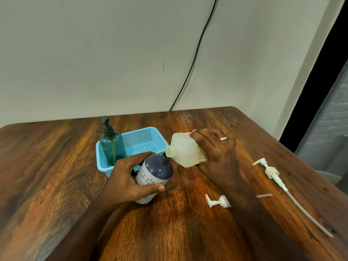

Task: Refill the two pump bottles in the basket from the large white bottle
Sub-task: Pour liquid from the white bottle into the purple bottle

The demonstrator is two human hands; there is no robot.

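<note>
The left hand (130, 178) grips the purple bottle (155, 173), leaning right. The right hand (216, 153) holds the white bottle (185, 149) tipped left, spouts touching, maybe pouring.

Soft, even indoor light on a wide-angle view with mild blur.

You get diffuse light that leaves the wall (113, 53) pale and flat, with no hard glare. On the table (188, 213) a warm sheen lies near your forearms, and faint soft shadows sit under the hands and beside the basket (139, 142). The table's far edge bows from lens distortion. Its near left corner smears. Right of the table the dark frame (312, 81) reads almost black.
</note>
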